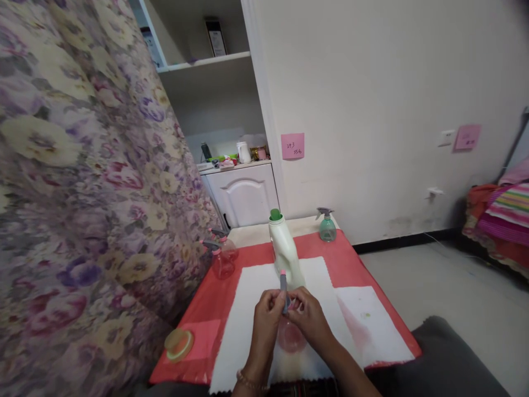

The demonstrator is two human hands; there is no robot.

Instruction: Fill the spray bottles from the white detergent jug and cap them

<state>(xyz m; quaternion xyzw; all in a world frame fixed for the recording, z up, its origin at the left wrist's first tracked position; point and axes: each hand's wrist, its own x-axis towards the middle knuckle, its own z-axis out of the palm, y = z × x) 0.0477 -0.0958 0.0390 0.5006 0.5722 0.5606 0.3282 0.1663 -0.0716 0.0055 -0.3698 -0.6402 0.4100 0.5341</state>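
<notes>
Near the front of the table, a clear pink spray bottle (291,338) stands on a white cloth (243,314). My left hand (268,313) is closed, its thumb and fingers pinching the grey spray head (283,284) with a pink nozzle tip. From the other side, the fingers of my right hand (309,316) close around the same spray head, close to the bottle's neck. The fingers partly hide where head and neck meet. Just beyond my hands stands a pale green plastic jug (285,248) with a green spout in its mouth.
Two pink spray bottles (224,266) stand at the table's left edge. A green spray bottle (328,229) is at the back right. A round yellowish lid (179,345) lies at the front left. A stained white sheet (378,325) covers the right side. A floral curtain (91,198) hangs at left.
</notes>
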